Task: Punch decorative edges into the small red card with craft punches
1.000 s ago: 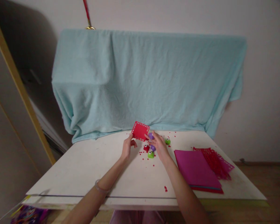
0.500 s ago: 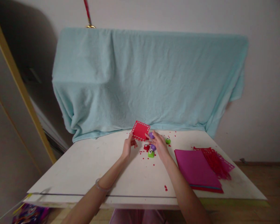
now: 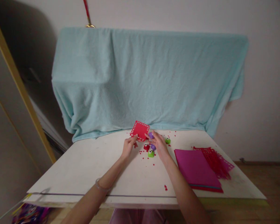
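My left hand [image 3: 128,147] pinches the lower left edge of a red paper square [image 3: 140,128], its thumb lying over the front. A row of small punched holes runs along the square's edges. At the lower right corner, my right hand [image 3: 159,143] has its fingers curled round a purple craft punch [image 3: 151,135], partly hidden by them. Below the paper stand a red craft punch [image 3: 146,147] with white eyes, another purple punch [image 3: 153,147] and a green one [image 3: 151,153]. A second green punch [image 3: 168,141] is right of my right hand.
A stack of magenta and red sheets [image 3: 197,168] lies on the white table [image 3: 84,168] at the right. Punched red strips [image 3: 216,163] lie beside it. Red paper bits [image 3: 165,188] are scattered about. A light blue cloth [image 3: 154,77] hangs behind.
My left thumb has come up over the front of the red paper, and the paper has shifted slightly left. My right hand has hardly moved.
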{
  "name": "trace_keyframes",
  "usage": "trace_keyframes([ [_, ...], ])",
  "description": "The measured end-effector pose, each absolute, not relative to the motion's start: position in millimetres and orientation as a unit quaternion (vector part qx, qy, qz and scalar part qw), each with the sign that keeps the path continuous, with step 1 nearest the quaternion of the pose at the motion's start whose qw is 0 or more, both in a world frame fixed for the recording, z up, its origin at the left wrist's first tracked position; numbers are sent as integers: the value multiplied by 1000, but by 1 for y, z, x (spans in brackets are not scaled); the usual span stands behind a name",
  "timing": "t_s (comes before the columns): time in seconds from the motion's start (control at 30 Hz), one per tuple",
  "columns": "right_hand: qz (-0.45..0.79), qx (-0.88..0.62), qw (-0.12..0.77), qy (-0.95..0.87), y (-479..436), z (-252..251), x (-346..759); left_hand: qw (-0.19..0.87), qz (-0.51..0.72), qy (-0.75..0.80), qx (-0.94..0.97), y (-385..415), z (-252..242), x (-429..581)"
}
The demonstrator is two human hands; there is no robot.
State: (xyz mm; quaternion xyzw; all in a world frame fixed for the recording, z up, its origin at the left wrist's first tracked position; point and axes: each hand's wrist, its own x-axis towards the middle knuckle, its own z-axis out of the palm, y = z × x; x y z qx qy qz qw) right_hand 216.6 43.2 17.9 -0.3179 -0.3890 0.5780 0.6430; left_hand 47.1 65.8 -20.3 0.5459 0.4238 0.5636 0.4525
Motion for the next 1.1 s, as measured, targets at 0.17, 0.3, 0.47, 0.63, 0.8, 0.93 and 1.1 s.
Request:
trace_keyframes([
  [0.17, 580, -310, 643, -392, 44, 16, 217, 452, 546, 481, 516, 72, -28, 41],
  [0.3, 585, -311, 643, -384, 44, 17, 218, 471, 575, 487, 459, 78, -30, 38],
  [0.47, 590, -313, 638, -383, 44, 17, 218, 476, 614, 429, 461, 74, -21, 42],
  [0.63, 586, -310, 639, -390, 44, 16, 218, 467, 602, 421, 492, 73, -21, 43],
  [0.8, 582, -319, 640, -387, 44, 14, 217, 443, 595, 437, 507, 77, -27, 41],
  [0.93, 583, -315, 645, -381, 44, 14, 218, 446, 587, 438, 515, 77, -27, 43],
  [1.1, 590, -327, 646, -356, 46, 13, 218, 445, 596, 428, 513, 68, -22, 50],
])
